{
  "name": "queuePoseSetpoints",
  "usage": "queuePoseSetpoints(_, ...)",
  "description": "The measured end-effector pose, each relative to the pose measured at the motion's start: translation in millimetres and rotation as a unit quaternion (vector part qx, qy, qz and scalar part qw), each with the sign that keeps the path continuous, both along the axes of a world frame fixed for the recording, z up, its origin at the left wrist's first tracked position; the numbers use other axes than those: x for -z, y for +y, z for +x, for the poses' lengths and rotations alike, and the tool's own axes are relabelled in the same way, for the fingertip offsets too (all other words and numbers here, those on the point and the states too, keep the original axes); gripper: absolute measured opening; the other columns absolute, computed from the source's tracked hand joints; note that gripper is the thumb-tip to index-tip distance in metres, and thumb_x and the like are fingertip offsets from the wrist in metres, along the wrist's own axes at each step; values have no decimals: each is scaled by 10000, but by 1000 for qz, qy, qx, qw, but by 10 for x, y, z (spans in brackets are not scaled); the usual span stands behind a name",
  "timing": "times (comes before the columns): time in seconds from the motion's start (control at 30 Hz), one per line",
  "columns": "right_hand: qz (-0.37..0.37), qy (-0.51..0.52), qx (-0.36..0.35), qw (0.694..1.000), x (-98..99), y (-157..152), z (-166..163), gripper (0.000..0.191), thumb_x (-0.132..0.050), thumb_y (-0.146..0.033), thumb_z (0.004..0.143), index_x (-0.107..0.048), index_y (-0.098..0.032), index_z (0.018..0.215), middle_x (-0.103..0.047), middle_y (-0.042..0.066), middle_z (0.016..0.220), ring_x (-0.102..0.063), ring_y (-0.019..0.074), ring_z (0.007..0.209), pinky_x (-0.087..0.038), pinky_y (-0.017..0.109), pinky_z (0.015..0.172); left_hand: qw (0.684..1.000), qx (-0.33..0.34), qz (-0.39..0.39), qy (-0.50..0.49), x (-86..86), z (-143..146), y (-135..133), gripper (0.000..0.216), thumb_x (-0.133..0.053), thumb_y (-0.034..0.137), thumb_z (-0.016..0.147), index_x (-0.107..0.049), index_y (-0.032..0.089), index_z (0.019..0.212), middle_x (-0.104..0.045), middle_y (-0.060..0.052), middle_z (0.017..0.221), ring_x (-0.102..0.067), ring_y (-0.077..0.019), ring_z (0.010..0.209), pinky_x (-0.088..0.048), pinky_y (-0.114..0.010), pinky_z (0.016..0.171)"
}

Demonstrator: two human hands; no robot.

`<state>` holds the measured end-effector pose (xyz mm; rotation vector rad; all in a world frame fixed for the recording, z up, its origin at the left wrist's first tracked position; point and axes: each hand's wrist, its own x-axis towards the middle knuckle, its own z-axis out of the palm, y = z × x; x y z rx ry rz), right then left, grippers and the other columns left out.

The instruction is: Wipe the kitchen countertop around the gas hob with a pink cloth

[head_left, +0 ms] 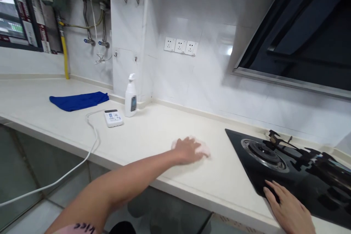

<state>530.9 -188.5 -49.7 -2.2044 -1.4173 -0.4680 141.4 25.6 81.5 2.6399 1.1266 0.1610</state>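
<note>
My left hand (pixel 189 150) reaches out over the pale countertop (pixel 153 135) and presses down on a small whitish-pink cloth (pixel 204 150), its fingers closed over it. The cloth shows past my fingertips, a little left of the black glass gas hob (pixel 298 186). My right hand (pixel 287 206) lies flat with fingers stretched out on the hob's near left corner, holding nothing. Its nearest burner (pixel 261 151) sits just beyond it.
A white spray bottle (pixel 131 95) stands by the wall corner. Beside it lies a small white device (pixel 113 117) with a white cable (pixel 82 161) hanging off the counter's front edge. A blue cloth (pixel 79 101) lies further left. A dark range hood (pixel 301 29) overhangs the hob.
</note>
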Motion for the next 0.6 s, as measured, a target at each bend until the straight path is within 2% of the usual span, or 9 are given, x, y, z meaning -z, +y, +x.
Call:
queuePoseSetpoints(0.1, -30, -18, 6, 999, -23, -39, 14, 630, -341, -553, 849, -755, -238, 1204, -730, 134, 1344, -616, 370, 1348, -503, 561, 1097, 998, 63, -4, -8, 11, -239, -340, 649, -476, 653, 949, -494, 434, 1560, -305, 3, 1768, -270, -329, 1627, -305, -605, 1240)
queuePoseSetpoints(0.17, -59, -26, -17, 998, -76, -97, 52, 620, -382, -586, 831, -760, -272, 1209, -721, 109, 1379, -607, 374, 1367, -507, 559, 1093, 998, 56, 3, -8, 16, -544, -362, 596, -503, 581, 945, -542, 431, 1521, -352, 2, 1748, -341, -328, 1597, -358, -590, 1205)
queuePoseSetpoints(0.2, -70, -29, -34, 997, -108, -130, 76, 601, -412, -599, 833, -757, -300, 1224, -713, 88, 1400, -598, 371, 1382, -512, 551, 1088, 1000, 29, 12, -3, 20, -715, -310, 573, -513, 566, 941, -570, 435, 1496, -393, 10, 1730, -381, -320, 1575, -383, -564, 1190)
queuePoseSetpoints(0.27, -85, -33, -66, 994, -169, -185, 122, 551, -472, -608, 846, -749, -353, 1248, -698, 56, 1432, -587, 358, 1399, -529, 524, 1063, 997, -59, 40, 10, 28, -1053, -106, 559, -501, 563, 946, -594, 416, 1478, -458, 8, 1695, -415, -311, 1553, -404, -521, 1180)
queuePoseSetpoints(0.4, -84, -29, -80, 993, -204, -198, 163, 540, -483, -608, 864, -761, -371, 1262, -678, 48, 1462, -603, 363, 1372, -537, 537, 1027, 971, -216, 101, 18, 5, -1524, 499, 612, -412, 504, 982, -572, 242, 1511, -436, -141, 1695, -282, -398, 1598, -291, -614, 1222)
queuePoseSetpoints(0.43, -75, -25, -76, 994, -197, -187, 158, 553, -471, -614, 868, -764, -368, 1266, -674, 46, 1467, -608, 365, 1364, -532, 548, 1030, 964, -241, 109, 19, -16, -1577, 655, 608, -398, 495, 983, -593, 213, 1486, -455, -172, 1674, -308, -420, 1578, -290, -623, 1211)
queuePoseSetpoints(0.5, -53, -11, -70, 996, -184, -165, 127, 580, -438, -630, 887, -773, -348, 1267, -673, 49, 1468, -611, 358, 1360, -517, 556, 1055, 954, -278, 105, 20, -72, -1600, 945, 601, -368, 520, 982, -658, 201, 1401, -560, -204, 1573, -477, -440, 1451, -380, -597, 1130)
queuePoseSetpoints(0.6, -26, 13, -73, 997, -195, -152, 51, 587, -403, -634, 935, -794, -314, 1233, -692, 59, 1441, -605, 333, 1369, -480, 533, 1116, 954, -287, 80, 17, -177, -1450, 1296, 610, -337, 607, 974, -739, 258, 1272, -715, -168, 1366, -675, -388, 1163, -496, -493, 936)
